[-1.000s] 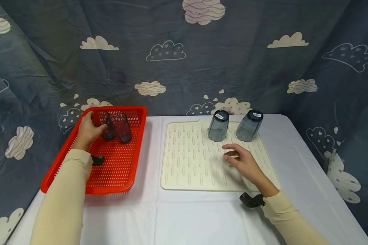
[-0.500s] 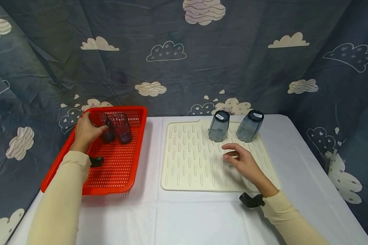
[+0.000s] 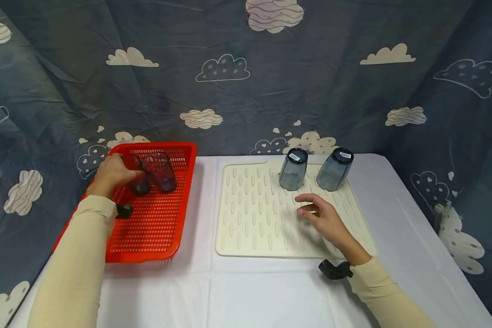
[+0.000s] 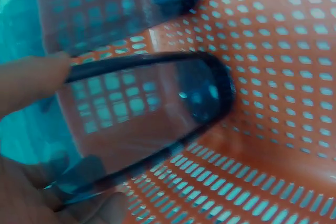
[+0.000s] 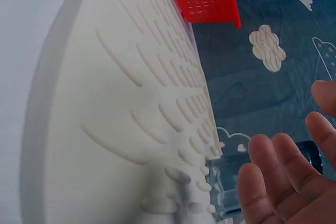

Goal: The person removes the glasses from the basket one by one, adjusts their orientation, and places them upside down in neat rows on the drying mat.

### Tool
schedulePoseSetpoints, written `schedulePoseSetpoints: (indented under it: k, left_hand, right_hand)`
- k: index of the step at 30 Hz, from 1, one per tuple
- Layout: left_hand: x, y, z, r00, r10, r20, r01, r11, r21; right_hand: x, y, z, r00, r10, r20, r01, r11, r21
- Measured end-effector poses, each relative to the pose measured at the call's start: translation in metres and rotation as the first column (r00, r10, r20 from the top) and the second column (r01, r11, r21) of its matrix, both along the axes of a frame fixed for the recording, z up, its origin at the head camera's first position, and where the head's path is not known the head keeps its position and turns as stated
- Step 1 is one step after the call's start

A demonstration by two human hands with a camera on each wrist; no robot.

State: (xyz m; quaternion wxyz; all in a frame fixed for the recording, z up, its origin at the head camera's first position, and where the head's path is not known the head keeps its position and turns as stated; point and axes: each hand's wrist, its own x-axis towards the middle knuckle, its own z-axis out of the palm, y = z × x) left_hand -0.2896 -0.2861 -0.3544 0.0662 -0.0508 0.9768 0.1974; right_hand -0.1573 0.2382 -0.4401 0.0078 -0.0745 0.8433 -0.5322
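Observation:
My left hand (image 3: 114,175) reaches into the red plastic basket (image 3: 147,237) and grips a dark tinted drinking glass (image 4: 142,108) near its rim, thumb on one side and fingers on the other. The glass's base points away from the hand in the left wrist view. A second dark glass (image 3: 163,175) leans right beside it in the basket. Over the cream ribbed mat (image 3: 246,218) hovers my right hand (image 3: 324,221), holding nothing, fingers loosely bent. Just beyond its fingertips two blue-grey glasses, one on the left (image 3: 293,173) and one on the right (image 3: 333,172), stand upside down on the mat.
Everything rests on a table with a white cloth (image 3: 270,291). Behind and beside the table hangs a dark curtain (image 3: 311,82) with cloud prints. The basket's raised walls surround the left hand's glass. Each wrist carries a small black camera mount.
My left hand has shifted slightly left and toward the front, and the gripped glass has tilted and lowered a little with it. The right hand has hardly moved.

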Motion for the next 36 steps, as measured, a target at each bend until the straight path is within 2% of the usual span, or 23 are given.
schedulePoseSetpoints:
  k: [6,12,20,25,29,36]
  left_hand:
    - [0.001,-0.005,0.010,0.994,-0.062,0.093,0.062,0.998,0.002]
    - [0.005,-0.004,0.012,0.994,-0.048,0.097,0.048,0.999,0.003]
    - [0.013,-0.006,0.012,0.999,-0.017,0.037,0.017,1.000,-0.010]
    - [0.019,-0.011,0.016,1.000,0.002,-0.029,-0.003,0.999,-0.032]
    - [0.023,-0.013,0.028,0.997,0.005,-0.081,-0.008,0.999,-0.039]
    - [0.032,-0.010,0.059,0.984,0.024,-0.174,-0.030,0.999,-0.029]
  right_hand:
    - [0.001,0.001,-0.001,1.000,0.018,0.016,-0.017,0.997,-0.074]
    - [0.001,0.002,-0.002,1.000,0.016,0.011,-0.015,0.997,-0.074]
    - [0.002,0.005,-0.003,1.000,0.014,0.011,-0.014,0.999,-0.041]
    - [0.001,0.004,-0.003,1.000,0.024,0.012,-0.023,0.999,-0.042]
    - [0.001,0.004,0.000,1.000,0.019,0.013,-0.019,0.999,-0.038]
    - [0.001,0.006,0.004,1.000,0.018,0.006,-0.018,0.999,-0.035]
